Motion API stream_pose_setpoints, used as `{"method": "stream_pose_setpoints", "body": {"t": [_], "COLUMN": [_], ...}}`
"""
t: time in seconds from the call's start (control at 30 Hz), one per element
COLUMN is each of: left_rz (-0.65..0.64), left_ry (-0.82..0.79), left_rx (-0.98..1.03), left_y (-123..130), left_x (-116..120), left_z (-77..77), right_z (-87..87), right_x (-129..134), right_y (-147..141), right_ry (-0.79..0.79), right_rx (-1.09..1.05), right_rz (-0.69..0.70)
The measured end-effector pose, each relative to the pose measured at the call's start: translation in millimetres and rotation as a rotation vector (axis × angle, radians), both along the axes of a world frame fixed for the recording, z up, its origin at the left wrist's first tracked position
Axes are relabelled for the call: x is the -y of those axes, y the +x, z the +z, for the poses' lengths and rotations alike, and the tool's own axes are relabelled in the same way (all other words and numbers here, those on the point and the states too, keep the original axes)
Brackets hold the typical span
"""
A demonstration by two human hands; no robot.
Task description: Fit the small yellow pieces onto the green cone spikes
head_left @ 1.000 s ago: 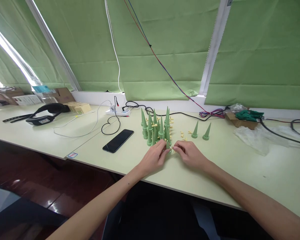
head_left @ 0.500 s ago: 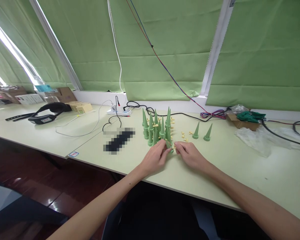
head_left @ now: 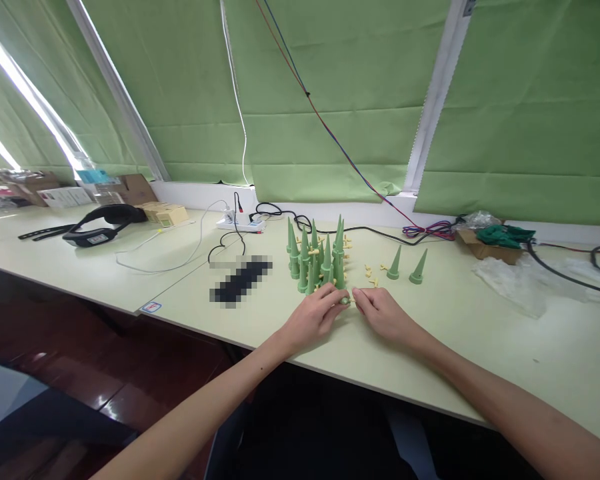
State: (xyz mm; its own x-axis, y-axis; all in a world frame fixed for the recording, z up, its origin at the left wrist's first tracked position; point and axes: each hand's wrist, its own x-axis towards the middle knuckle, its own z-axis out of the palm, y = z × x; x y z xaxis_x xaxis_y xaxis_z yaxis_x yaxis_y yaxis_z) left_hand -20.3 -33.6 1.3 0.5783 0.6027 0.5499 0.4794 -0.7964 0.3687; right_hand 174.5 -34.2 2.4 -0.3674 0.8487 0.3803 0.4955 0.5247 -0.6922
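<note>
Tipped lower than half a second ago: small green cone (head_left: pixel 345 299), pinched at its base between fingers of left hand (head_left: pixel 314 316) and right hand (head_left: pixel 384 315), both closed on it, low over pale desk (head_left: pixel 480 333). At 12 o'clock, touching close: cluster of upright green cones (head_left: pixel 318 262). At 2 o'clock, apart: two lone cones (head_left: pixel 406 265), yellow bits (head_left: pixel 369 272) between. At 9 o'clock: blurred dark slab (head_left: pixel 241 281).

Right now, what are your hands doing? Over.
Left hand and right hand pinch one green cone on the table. Cone cluster right behind. Phone off left.
</note>
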Motion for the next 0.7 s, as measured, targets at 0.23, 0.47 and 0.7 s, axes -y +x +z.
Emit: {"method": "stream_pose_setpoints", "body": {"t": [0.23,0.47,0.7], "left_rz": [0.058,0.082,0.061], "left_ry": [-0.045,-0.047,-0.075], "left_rx": [0.131,0.144,0.162], "left_y": [3,1,0], "left_x": [0,-3,-3], "left_z": [-3.3,1.2,-1.0], "right_z": [5.3,11.1,11.8], "right_x": [-2,6,10], "right_y": [3,5,3], "right_ry": [-0.052,0.043,0.09], "right_rx": [-0.216,-0.185,-0.128], "right_rz": [-0.053,0.045,0.077]}}
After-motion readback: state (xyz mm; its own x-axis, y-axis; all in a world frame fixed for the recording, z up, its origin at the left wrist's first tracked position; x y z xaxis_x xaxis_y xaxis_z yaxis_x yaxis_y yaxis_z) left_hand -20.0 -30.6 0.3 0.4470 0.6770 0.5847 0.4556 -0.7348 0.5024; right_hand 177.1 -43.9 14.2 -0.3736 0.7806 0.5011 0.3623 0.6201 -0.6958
